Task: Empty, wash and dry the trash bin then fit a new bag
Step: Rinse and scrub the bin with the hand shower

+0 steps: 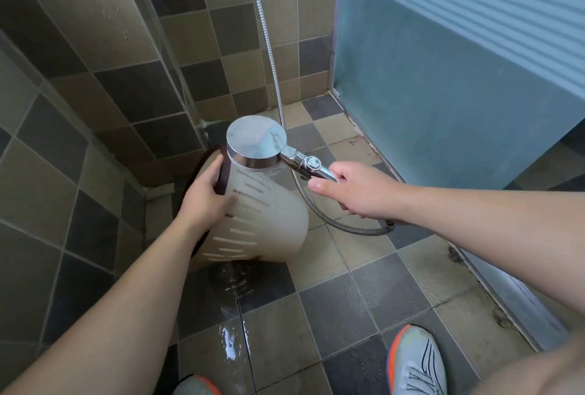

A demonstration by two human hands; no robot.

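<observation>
Trash bin (262, 220) in left hand (205, 198)

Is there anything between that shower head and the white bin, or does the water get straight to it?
Nothing visible stands between them. The shower head, held by the right hand, sits right above the tilted trash bin, which the left hand grips at its dark rim. The hose loops off to the side, out of the way.

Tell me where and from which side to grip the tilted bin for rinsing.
Grip the trash bin at its dark rim, from the left. It lies tilted, mouth to the left, so fingers can likely hook over that edge, as the left hand does. The smooth tapering wall looks wet and offers less hold.
</observation>
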